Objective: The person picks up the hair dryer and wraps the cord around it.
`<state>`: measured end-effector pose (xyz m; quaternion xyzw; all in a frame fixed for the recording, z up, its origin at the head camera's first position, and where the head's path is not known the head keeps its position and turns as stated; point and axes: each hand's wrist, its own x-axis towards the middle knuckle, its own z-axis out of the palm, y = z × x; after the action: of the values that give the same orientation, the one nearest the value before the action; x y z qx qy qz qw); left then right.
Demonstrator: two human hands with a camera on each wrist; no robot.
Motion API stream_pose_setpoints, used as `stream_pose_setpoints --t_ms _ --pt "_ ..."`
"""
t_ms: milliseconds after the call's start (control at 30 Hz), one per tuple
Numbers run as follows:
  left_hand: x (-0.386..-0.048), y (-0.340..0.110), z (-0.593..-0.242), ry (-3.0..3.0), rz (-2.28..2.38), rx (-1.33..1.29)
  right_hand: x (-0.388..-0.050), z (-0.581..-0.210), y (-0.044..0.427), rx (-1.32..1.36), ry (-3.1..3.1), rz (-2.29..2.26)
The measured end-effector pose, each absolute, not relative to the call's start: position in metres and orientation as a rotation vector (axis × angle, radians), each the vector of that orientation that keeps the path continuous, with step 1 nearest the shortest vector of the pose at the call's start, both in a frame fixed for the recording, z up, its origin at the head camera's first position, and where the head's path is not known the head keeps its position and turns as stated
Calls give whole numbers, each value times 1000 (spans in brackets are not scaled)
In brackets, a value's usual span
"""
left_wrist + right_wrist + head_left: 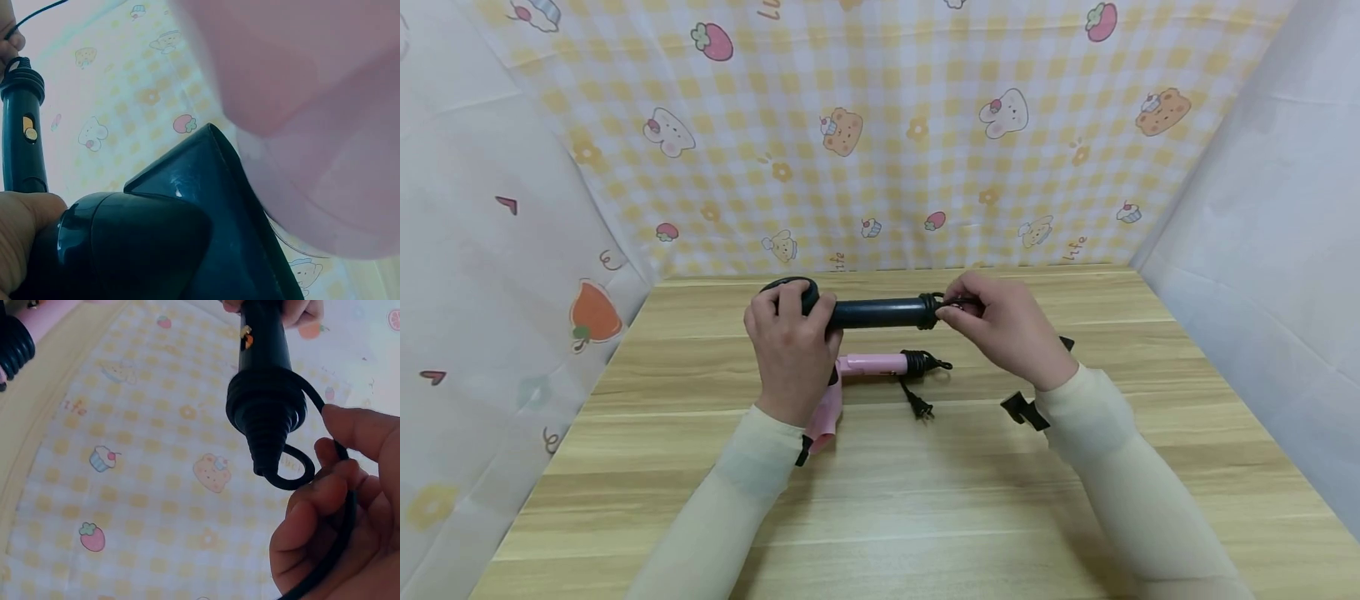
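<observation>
A dark, glossy hair dryer (880, 313) is held above the table, its handle pointing right. My left hand (793, 358) grips it round the head, beside the wide flat nozzle (219, 206). At the handle's end, my right hand (1003, 329) pinches the black cord (336, 547) between thumb and fingers. Loops of cord circle the base of the handle, and a small hanging ring (306, 472) shows at its tip. Below lies a pink hair dryer (876, 365), partly hidden by my left hand, with its own black cord wound round its handle end.
The pink dryer's two-pin plug (919, 407) rests on the wooden table (925, 517). Black bracket-like pieces (1026, 412) stick out beside the right sleeve. A yellow checked cloth (910, 167) hangs behind, with pale cloth at both sides. Something pink and blurred fills the left wrist view's upper right.
</observation>
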<state>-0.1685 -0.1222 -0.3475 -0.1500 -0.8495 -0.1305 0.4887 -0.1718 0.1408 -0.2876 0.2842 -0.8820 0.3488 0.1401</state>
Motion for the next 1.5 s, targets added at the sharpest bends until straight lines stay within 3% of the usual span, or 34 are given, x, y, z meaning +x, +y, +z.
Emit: stream_pose_setpoints --t_ms 233,633,1000,1500 --pt "-168 -122 -349 -2052 -310 -386 -184 -283 140 894 -2484 1050" --pt "-169 -123 -349 -2034 -319 -393 -215 -288 145 689 -2654 1499" --pt "-171 -127 -351 -2004 -364 -382 -235 -310 138 691 -2645 1596" --pt "-170 -125 -350 -2040 -355 -355 -234 -350 128 764 -2742 1459"
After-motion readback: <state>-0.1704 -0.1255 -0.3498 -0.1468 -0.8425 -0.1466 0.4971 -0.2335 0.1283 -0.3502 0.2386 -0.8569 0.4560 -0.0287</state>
